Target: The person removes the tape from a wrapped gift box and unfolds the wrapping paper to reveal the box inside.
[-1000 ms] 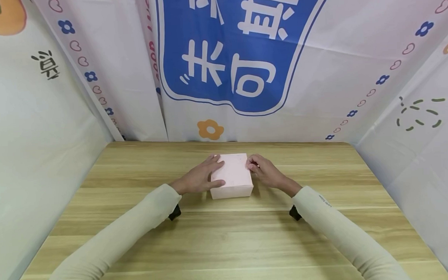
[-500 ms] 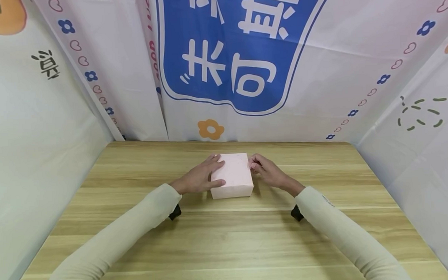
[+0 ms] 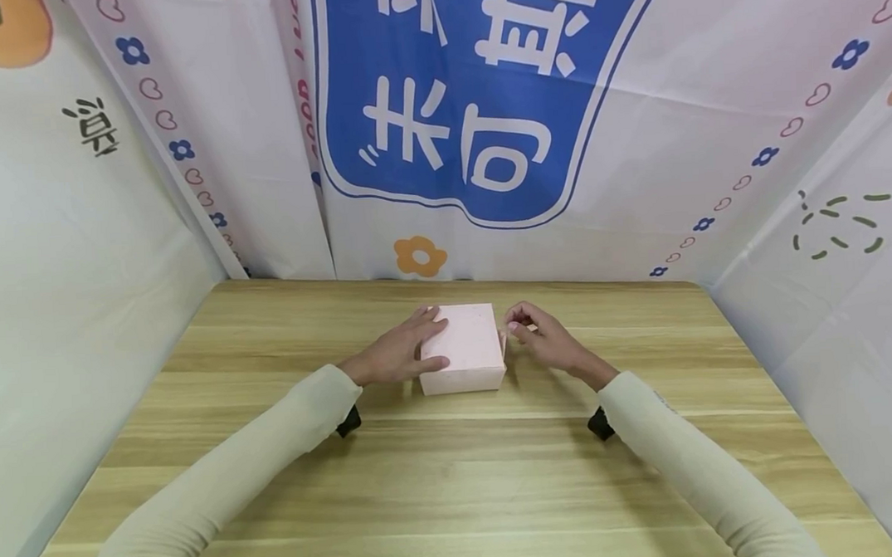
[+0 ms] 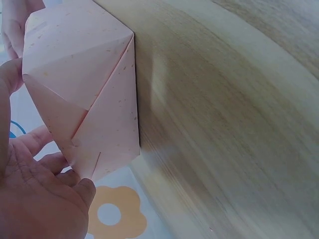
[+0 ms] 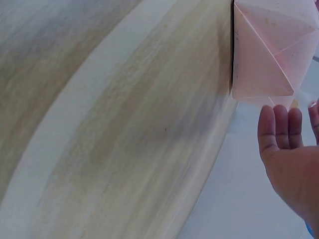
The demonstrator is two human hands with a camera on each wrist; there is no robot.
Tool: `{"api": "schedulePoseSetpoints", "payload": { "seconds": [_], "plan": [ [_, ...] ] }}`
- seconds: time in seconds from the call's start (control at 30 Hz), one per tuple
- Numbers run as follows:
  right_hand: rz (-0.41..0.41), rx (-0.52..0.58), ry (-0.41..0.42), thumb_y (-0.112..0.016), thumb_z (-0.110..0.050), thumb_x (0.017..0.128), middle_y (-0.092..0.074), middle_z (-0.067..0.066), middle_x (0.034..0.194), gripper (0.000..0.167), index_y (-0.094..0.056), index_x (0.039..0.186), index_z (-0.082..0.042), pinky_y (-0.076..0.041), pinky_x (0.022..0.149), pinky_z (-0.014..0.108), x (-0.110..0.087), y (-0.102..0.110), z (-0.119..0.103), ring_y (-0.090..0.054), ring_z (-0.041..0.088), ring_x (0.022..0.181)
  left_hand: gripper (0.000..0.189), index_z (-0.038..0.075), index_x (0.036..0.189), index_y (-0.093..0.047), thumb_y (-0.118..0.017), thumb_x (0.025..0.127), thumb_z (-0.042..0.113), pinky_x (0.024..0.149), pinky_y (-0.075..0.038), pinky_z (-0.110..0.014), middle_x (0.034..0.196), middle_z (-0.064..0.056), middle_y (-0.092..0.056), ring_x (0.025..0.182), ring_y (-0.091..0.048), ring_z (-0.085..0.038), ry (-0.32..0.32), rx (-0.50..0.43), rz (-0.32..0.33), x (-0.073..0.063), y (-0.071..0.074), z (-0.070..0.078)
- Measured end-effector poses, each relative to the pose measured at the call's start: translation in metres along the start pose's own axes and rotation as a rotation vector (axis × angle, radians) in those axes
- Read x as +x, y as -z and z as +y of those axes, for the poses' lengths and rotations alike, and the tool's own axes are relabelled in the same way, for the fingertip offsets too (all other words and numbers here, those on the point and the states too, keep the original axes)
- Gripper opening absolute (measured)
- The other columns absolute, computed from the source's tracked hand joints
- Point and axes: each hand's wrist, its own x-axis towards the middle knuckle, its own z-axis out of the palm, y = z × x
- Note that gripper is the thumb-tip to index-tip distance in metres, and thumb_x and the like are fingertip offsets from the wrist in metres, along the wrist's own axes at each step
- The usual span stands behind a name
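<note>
A pale pink, speckled paper box (image 3: 462,340) sits near the far side of the table. My left hand (image 3: 397,351) rests on its left side, thumb and fingertips spread over the top. The left wrist view shows folded triangular panels and slits on the box's side (image 4: 89,84). At the right side, a small flap (image 3: 505,348) leans outward. My right hand (image 3: 546,341) is at that flap, thumb and index finger drawn together at its edge. In the right wrist view, the other fingers (image 5: 281,127) are fairly straight; the pinch point is partly hidden.
The wooden table (image 3: 440,486) extends toward the person. A printed white cloth (image 3: 628,179) with a blue sign stands behind it, with more cloth at both sides. Black wrist straps (image 3: 349,421) show below the pale sleeves (image 3: 252,461).
My right hand has moved slightly to the right, away from the box. The side flap has swung outward with it. The left hand and the box stay in place.
</note>
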Motion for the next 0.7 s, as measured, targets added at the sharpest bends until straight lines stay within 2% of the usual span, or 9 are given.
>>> {"api": "schedulePoseSetpoints", "payload": {
  "seconds": [0.1, 0.17, 0.33, 0.43, 0.57, 0.7],
  "plan": [
    [0.036, -0.018, -0.01, -0.046, -0.007, 0.104, -0.055, 0.028, 0.11, 0.023, -0.05, 0.116, 0.012, -0.049, 0.089, 0.058, -0.003, 0.003, -0.011, -0.054, 0.041, 0.102, 0.076, 0.003, 0.154, -0.029, -0.058, 0.097, 0.044, 0.124, -0.011, -0.051, 0.165, -0.016, -0.008, 0.154, -0.004, -0.035, 0.002, 0.004, -0.001, 0.0, 0.0, 0.0],
    [0.065, -0.036, -0.018, -0.048, -0.007, 0.103, -0.056, 0.024, 0.107, 0.022, -0.051, 0.115, 0.011, -0.052, 0.087, 0.05, -0.003, 0.004, -0.012, -0.055, 0.035, 0.1, 0.076, 0.002, 0.153, -0.029, -0.058, 0.097, 0.044, 0.124, -0.011, -0.051, 0.165, -0.017, -0.009, 0.153, -0.004, -0.036, -0.001, 0.009, 0.002, 0.0, -0.001, 0.0],
    [0.154, -0.072, -0.054, -0.053, -0.012, 0.102, -0.058, 0.015, 0.105, 0.019, -0.055, 0.111, 0.003, -0.048, 0.08, 0.025, 0.003, 0.004, 0.009, -0.054, 0.022, 0.097, 0.075, 0.002, 0.153, -0.03, -0.058, 0.098, 0.045, 0.124, -0.012, -0.051, 0.165, -0.019, -0.011, 0.153, -0.005, -0.036, 0.002, 0.012, 0.003, 0.001, -0.002, 0.0],
    [0.199, -0.069, -0.058, -0.056, -0.016, 0.101, -0.061, 0.013, 0.102, 0.019, -0.058, 0.111, 0.0, -0.047, 0.074, 0.019, 0.005, 0.002, 0.017, -0.055, 0.021, 0.091, 0.076, 0.003, 0.154, -0.029, -0.058, 0.098, 0.045, 0.124, -0.012, -0.051, 0.165, -0.018, -0.01, 0.154, -0.004, -0.035, 0.005, 0.014, -0.001, 0.001, -0.002, -0.001],
    [0.202, -0.105, -0.014, -0.059, -0.015, 0.099, -0.065, 0.012, 0.094, 0.018, -0.063, 0.109, 0.0, -0.049, 0.065, 0.02, 0.0, -0.006, 0.01, -0.06, 0.024, 0.08, 0.076, 0.002, 0.153, -0.029, -0.058, 0.098, 0.044, 0.124, -0.012, -0.051, 0.164, -0.02, -0.011, 0.153, -0.006, -0.037, 0.0, 0.025, 0.004, 0.001, -0.003, 0.0],
    [0.172, -0.206, 0.001, -0.062, -0.015, 0.097, -0.068, 0.012, 0.097, 0.025, -0.063, 0.115, 0.002, -0.055, 0.071, 0.026, -0.006, -0.016, 0.002, -0.065, 0.022, 0.085, 0.075, 0.0, 0.152, -0.031, -0.058, 0.098, 0.044, 0.124, -0.014, -0.051, 0.163, -0.022, -0.014, 0.153, -0.007, -0.037, 0.004, 0.041, 0.023, 0.001, -0.002, 0.003]
  ]
}}
